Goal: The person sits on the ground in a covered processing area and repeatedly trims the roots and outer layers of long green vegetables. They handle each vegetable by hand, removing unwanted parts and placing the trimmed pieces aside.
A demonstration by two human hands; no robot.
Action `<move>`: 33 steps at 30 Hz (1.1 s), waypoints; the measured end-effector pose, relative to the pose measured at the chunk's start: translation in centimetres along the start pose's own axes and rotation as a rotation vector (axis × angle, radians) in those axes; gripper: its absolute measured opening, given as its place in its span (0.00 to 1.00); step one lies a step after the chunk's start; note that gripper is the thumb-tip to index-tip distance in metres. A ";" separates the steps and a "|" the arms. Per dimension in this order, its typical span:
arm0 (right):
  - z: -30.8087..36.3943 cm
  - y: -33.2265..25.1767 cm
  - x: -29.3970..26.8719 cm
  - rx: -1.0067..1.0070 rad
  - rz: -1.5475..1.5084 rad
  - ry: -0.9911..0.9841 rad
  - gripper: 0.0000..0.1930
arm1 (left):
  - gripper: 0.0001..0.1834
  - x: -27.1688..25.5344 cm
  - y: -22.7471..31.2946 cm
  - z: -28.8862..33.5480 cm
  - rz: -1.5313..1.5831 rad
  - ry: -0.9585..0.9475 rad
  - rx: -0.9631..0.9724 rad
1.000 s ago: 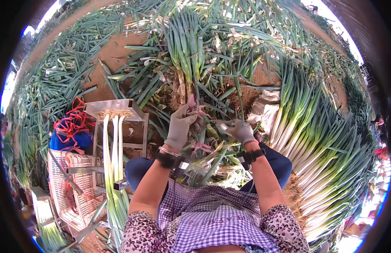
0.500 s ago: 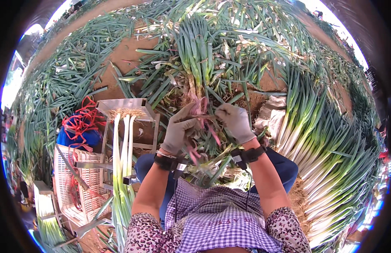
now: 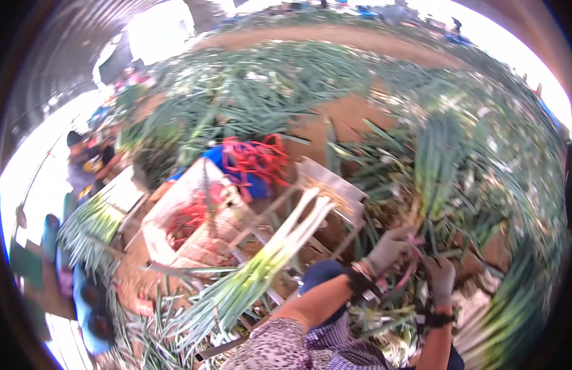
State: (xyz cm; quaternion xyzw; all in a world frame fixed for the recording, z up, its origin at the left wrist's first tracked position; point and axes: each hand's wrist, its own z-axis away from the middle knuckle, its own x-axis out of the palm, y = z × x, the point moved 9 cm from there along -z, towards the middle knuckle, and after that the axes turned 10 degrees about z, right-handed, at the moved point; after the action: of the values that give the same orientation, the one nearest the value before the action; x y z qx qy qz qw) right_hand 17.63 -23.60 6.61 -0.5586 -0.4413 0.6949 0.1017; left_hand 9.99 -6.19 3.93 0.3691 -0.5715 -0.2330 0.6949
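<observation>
Pale work gloves cover both my hands, low and right of centre. My left hand (image 3: 389, 251) is closed on a pink strip (image 3: 412, 262) that trails down beside it. Close by, my right hand (image 3: 441, 277) is curled with its fingers pressed together; blur hides what they grip. Just beyond the hands, a bundle of green leeks (image 3: 439, 163) lies with its leaves pointing away and its root end toward the strip. Dark bands circle both my wrists.
Left of my arm, a metal stand (image 3: 335, 206) carries several leeks (image 3: 270, 250). Beyond are a basket (image 3: 151, 229) and red strips (image 3: 255, 154) on blue material. Another person (image 3: 85, 165) is at far left. More leeks (image 3: 505, 314) lie at right; cut leaves (image 3: 273, 80) cover the ground.
The view has swung left, so my hands, the bundle and the stand appear farther right. The basket and another person show more fully. Both hands stay together at the pink strip.
</observation>
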 end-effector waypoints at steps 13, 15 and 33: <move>0.4 -0.7 -7.9 -0.150 0.264 0.128 0.26 | 0.27 0.6 0.0 -1.0 0.213 -0.085 -0.024; -0.3 -6.2 -6.1 -0.377 0.246 0.112 0.28 | 0.29 2.4 -0.8 -1.5 0.225 -0.176 -0.067; 19.4 7.4 -23.3 0.171 -0.653 0.721 0.09 | 0.17 3.9 -12.7 -3.0 -0.472 -0.344 -0.303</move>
State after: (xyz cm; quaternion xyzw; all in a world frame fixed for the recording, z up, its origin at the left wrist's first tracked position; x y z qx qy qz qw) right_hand 11.74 -52.42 16.99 -0.5854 -0.4714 0.4230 0.5061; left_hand 15.03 -16.26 -3.78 0.3391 -0.5379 -0.5288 0.5622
